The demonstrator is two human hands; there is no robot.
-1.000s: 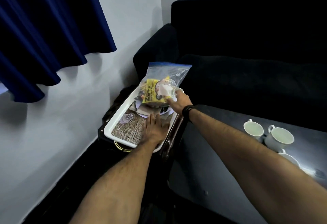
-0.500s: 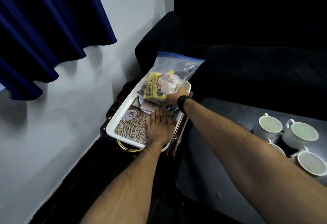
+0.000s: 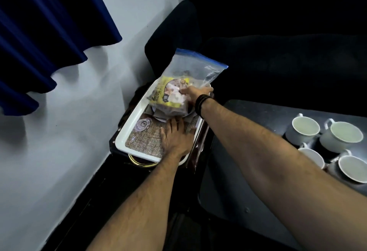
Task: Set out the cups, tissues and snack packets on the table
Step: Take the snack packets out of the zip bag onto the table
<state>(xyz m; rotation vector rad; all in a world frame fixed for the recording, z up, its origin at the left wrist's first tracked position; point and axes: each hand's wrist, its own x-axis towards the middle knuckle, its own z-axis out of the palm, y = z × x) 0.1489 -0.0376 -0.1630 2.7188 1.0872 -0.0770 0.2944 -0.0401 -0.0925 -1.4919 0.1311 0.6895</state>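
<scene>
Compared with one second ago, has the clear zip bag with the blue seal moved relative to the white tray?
Yes, slightly. The clear zip bag with the blue seal sits lower and closer against the white tray, gripped by the right hand.

This is a living room in a home, or a similar sitting room. A dark upholstered sofa (image 3: 268, 38) fills the far side, its padded arm (image 3: 172, 34) reaching toward the pale painted wall (image 3: 65, 115). A blue curtain (image 3: 39, 26) hangs in folds on that wall, to the left of the sofa. In front of the sofa stands a low dark table (image 3: 254, 163) with four white cups (image 3: 325, 143) grouped on it. Beside the sofa's arm, against the wall, a small dark stand (image 3: 194, 151) carries a white serving tray (image 3: 131, 125) lined with a woven mat (image 3: 147, 143).
</scene>
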